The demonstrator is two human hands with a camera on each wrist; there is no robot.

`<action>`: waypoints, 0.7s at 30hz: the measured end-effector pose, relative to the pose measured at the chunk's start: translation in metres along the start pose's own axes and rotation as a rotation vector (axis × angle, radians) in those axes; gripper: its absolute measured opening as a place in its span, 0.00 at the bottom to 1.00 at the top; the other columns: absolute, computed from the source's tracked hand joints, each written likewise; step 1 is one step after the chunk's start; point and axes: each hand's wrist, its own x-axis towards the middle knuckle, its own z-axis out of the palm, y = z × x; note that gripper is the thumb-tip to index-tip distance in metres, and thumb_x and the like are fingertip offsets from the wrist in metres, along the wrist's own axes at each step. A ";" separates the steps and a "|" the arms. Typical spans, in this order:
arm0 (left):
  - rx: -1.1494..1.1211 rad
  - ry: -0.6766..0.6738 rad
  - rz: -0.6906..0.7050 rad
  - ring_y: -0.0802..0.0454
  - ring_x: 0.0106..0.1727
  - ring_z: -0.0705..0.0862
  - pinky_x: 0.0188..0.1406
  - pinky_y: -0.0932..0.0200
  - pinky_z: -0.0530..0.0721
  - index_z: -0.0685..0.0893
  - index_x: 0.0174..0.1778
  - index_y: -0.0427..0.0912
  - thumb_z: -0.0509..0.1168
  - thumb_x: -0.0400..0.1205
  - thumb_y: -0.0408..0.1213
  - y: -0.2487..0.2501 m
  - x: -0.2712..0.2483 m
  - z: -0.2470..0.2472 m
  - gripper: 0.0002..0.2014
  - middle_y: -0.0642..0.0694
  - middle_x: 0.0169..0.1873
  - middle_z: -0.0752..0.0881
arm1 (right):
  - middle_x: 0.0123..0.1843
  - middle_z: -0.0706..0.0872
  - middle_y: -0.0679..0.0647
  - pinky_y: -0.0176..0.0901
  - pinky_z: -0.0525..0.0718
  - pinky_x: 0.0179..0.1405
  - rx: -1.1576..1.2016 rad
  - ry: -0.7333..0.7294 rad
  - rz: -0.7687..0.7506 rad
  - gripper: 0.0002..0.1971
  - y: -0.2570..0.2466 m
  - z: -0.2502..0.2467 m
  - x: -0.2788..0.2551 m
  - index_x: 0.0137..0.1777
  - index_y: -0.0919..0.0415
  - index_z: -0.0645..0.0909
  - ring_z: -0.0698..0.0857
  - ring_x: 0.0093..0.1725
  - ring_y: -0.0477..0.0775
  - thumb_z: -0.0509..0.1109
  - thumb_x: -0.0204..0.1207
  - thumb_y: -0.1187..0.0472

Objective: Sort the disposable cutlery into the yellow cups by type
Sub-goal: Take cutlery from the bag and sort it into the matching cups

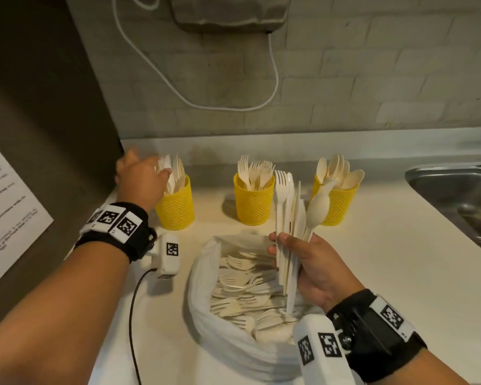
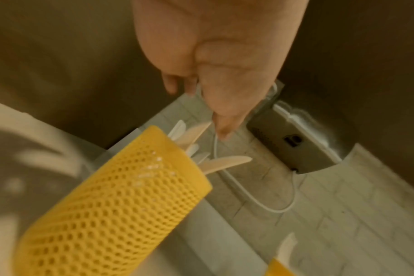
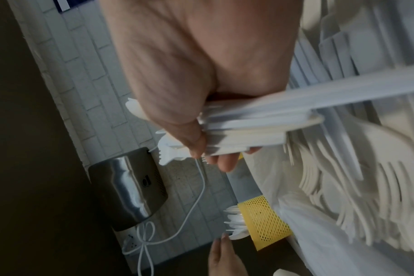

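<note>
Three yellow mesh cups stand in a row at the back of the counter. The left cup [image 1: 175, 207] [image 2: 121, 196] [image 3: 265, 220] holds knives, the middle cup [image 1: 252, 204] forks, the right cup [image 1: 339, 207] spoons. My left hand [image 1: 139, 176] [image 2: 220, 93] reaches over the left cup, its fingers straight, their tips at the knife tops. My right hand [image 1: 311, 268] [image 3: 189, 93] grips a mixed bundle [image 1: 289, 218] [image 3: 260, 127] of forks, knives and a spoon, upright above a white bag [image 1: 220, 337] with several loose pieces of cutlery [image 1: 242, 284] in it.
A dark cabinet side [image 1: 39, 107] with a printed sheet [image 1: 6, 204] stands close to the left of the left cup. A steel sink [image 1: 461, 190] is set in the counter at the right. On the tiled wall hang a metal unit [image 1: 228, 12] and a white cable [image 1: 275, 79].
</note>
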 end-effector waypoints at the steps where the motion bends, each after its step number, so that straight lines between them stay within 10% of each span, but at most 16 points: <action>1: -0.040 0.079 0.000 0.34 0.73 0.65 0.72 0.42 0.66 0.78 0.69 0.42 0.64 0.81 0.41 0.008 -0.007 -0.005 0.20 0.35 0.74 0.66 | 0.33 0.87 0.57 0.41 0.84 0.31 0.001 -0.004 0.001 0.06 0.000 0.000 0.000 0.51 0.70 0.82 0.87 0.33 0.50 0.66 0.77 0.69; 3: -0.223 0.105 0.029 0.38 0.68 0.72 0.67 0.48 0.71 0.78 0.69 0.42 0.63 0.81 0.39 0.035 -0.029 -0.013 0.19 0.37 0.68 0.72 | 0.33 0.87 0.57 0.40 0.84 0.31 0.010 -0.018 0.007 0.06 -0.001 0.002 0.001 0.50 0.70 0.83 0.87 0.33 0.51 0.66 0.76 0.71; 7: -0.675 -0.634 0.039 0.57 0.39 0.85 0.35 0.64 0.77 0.78 0.64 0.49 0.71 0.76 0.43 0.100 -0.090 -0.006 0.20 0.48 0.49 0.87 | 0.39 0.89 0.58 0.39 0.87 0.34 -0.013 -0.037 0.007 0.09 0.000 0.008 0.001 0.54 0.68 0.83 0.89 0.36 0.52 0.67 0.76 0.74; 9: -0.781 -0.798 0.048 0.63 0.31 0.84 0.27 0.71 0.76 0.81 0.59 0.44 0.70 0.77 0.37 0.116 -0.107 0.010 0.15 0.49 0.43 0.89 | 0.43 0.89 0.59 0.41 0.88 0.37 -0.013 -0.083 0.003 0.13 0.000 0.011 0.002 0.58 0.66 0.82 0.89 0.39 0.52 0.66 0.76 0.74; 15: -1.095 -0.827 -0.253 0.45 0.50 0.84 0.42 0.57 0.80 0.82 0.55 0.41 0.65 0.80 0.29 0.117 -0.108 0.027 0.09 0.40 0.47 0.88 | 0.47 0.90 0.63 0.45 0.89 0.43 0.045 -0.079 0.036 0.16 -0.003 0.006 0.004 0.65 0.68 0.80 0.89 0.42 0.56 0.67 0.76 0.70; 21: -1.008 -0.745 -0.157 0.40 0.41 0.86 0.44 0.54 0.87 0.81 0.54 0.40 0.66 0.79 0.28 0.113 -0.106 0.033 0.09 0.36 0.46 0.88 | 0.48 0.90 0.62 0.45 0.88 0.34 -0.010 -0.052 0.047 0.15 -0.001 0.007 0.004 0.63 0.65 0.80 0.90 0.42 0.57 0.65 0.78 0.72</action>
